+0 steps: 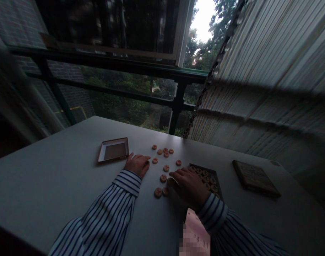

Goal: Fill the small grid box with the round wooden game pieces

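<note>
Round wooden Chinese chess pieces (163,178) with red markings lie scattered on the white table between my hands. My left hand (137,164) rests left of them, fingers curled around a chess piece (147,162) that is partly hidden at the fingertips. Beside that hand is a shallow open box lid (101,153) with a reddish rim. My right hand (190,185) is palm down, fingers reaching left and apart from the thumb, near the closest loose pieces. Its back partly covers a dark tray (218,185) holding rows of pieces. What lies under that palm is hidden.
A flat, dark patterned box (255,177) sits on the white table (71,170) at the right. Pink paper (196,231) shows below my right wrist. Beyond the table's far edge are a dark railing (125,93) and window; a pleated blind (258,89) hangs at right.
</note>
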A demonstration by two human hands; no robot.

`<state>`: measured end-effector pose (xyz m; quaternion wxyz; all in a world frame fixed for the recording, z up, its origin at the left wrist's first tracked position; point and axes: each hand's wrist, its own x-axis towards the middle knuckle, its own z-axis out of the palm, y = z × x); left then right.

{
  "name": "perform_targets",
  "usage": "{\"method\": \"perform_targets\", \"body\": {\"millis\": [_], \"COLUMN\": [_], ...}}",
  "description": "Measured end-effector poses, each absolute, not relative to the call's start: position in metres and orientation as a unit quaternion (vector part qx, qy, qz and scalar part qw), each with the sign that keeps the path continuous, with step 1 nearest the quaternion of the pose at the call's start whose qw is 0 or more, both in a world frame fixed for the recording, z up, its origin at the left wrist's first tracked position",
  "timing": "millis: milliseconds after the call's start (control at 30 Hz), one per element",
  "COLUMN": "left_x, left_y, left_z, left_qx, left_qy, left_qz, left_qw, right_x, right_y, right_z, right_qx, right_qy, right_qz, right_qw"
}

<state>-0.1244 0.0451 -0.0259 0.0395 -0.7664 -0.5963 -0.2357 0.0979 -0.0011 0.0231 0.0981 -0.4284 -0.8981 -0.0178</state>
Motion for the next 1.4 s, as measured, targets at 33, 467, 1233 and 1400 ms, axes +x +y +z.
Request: {"method": "perform_targets", "body": {"millis": [33,467,1233,1400], "left_x": [-0.125,-0.128,-0.092,-0.077], "left_y": [0.045,0.044,0.023,0.017], "left_z": [-0.025,-0.016,0.008,0.015], "left_qx": [-0.769,-0.787,-0.805,-0.811], "left_qy": [-0.593,-0.529,-0.466,-0.451], "left_qz": [-0.235,-0.307,-0.352,-0.362], "left_qw": [0.041,0.079,0.102,0.091], "right_x": [0.098,0.104,0.160,0.173], "right_y": [-0.001,0.002,0.003,0.002], "right_z": [0.023,0.032,0.062,0.065], "right_qx": [-0.430,-0.451,-0.505,-0.515], "right_qy": [-0.897,-0.886,-0.840,-0.829], "right_qz": [-0.020,-0.022,-0.033,-0.027], "right_qw": [0.097,0.102,0.195,0.217]}}
